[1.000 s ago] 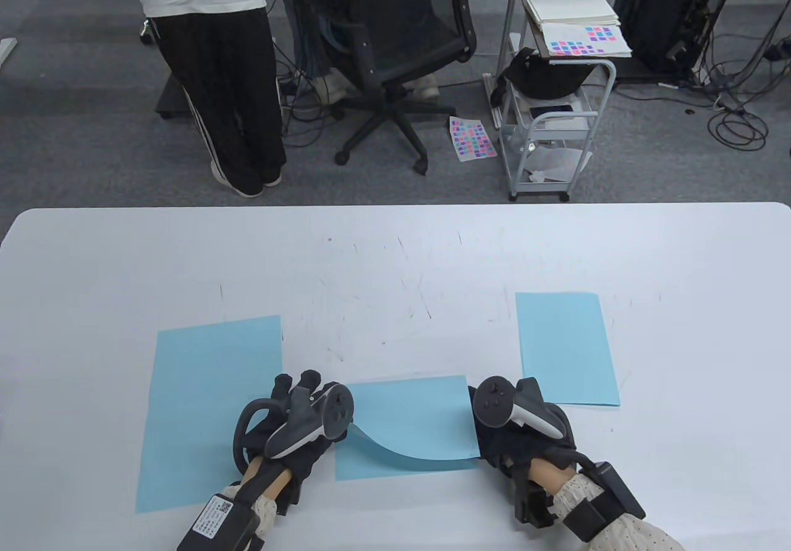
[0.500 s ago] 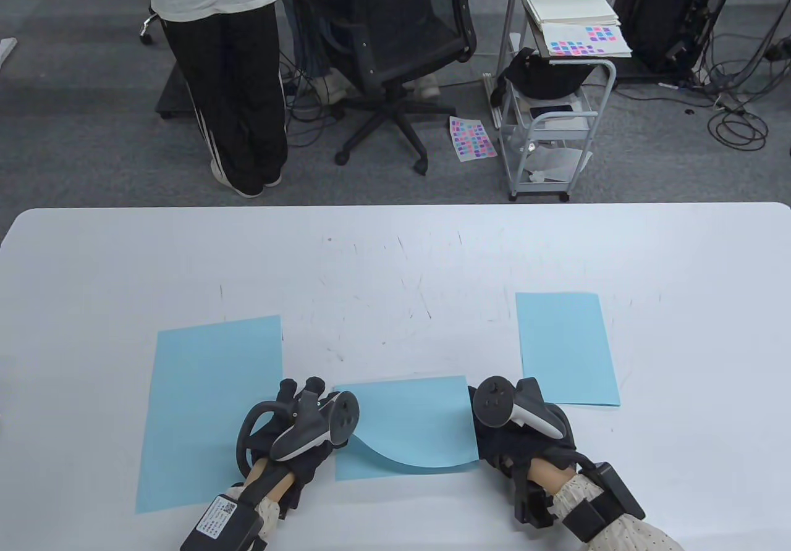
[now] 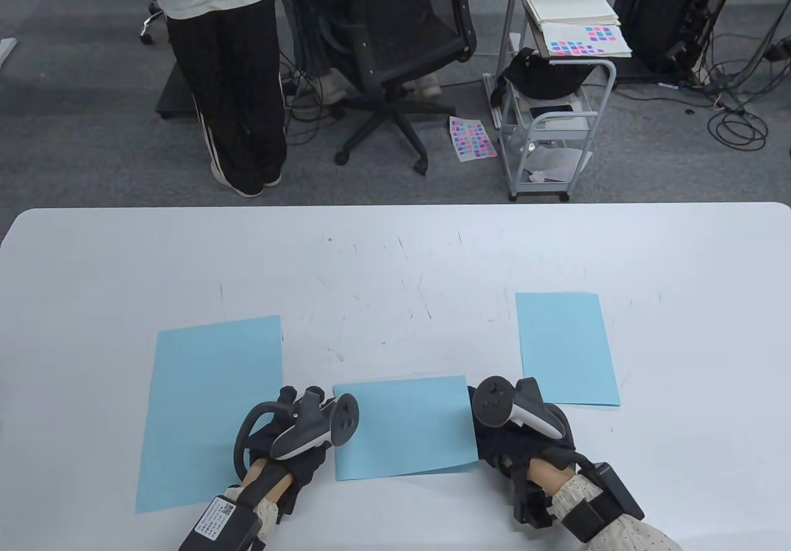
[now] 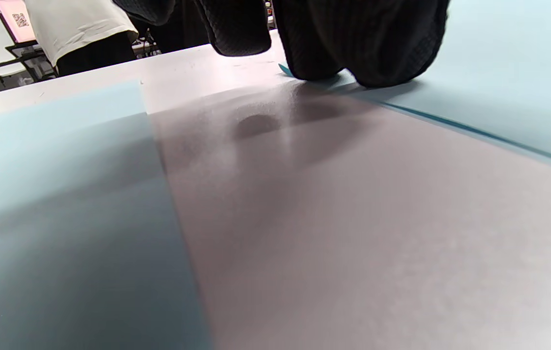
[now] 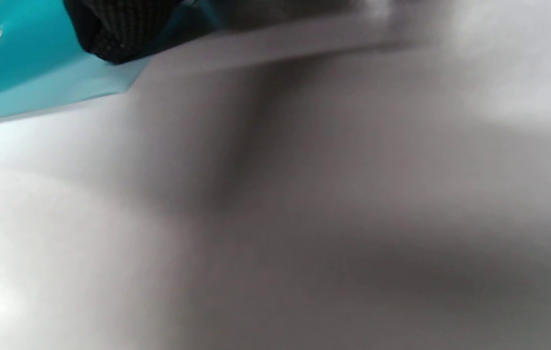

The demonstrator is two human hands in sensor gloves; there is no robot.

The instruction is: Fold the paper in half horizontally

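A light blue paper point(image 3: 405, 430), folded in two layers, lies flat near the table's front edge. My left hand point(image 3: 306, 406) is at its left edge. In the left wrist view the gloved fingertips point(image 4: 324, 53) press down on the paper's point(image 4: 499, 82) corner. My right hand point(image 3: 479, 418) is at the paper's right edge, its fingers hidden under the tracker in the table view. In the right wrist view one fingertip point(image 5: 115, 29) presses on the paper point(image 5: 27, 68), where the two layers show a small gap.
A larger light blue sheet point(image 3: 210, 409) lies left of my left hand, partly under the wrist. A folded blue paper point(image 3: 565, 347) lies to the right, beyond my right hand. The white table point(image 3: 395, 267) stretches far ahead. A chair, a cart and a standing person are beyond it.
The raised, curved top layer of the middle paper has come down flat. My left hand moved slightly left and lower with it. My right hand stayed in place.
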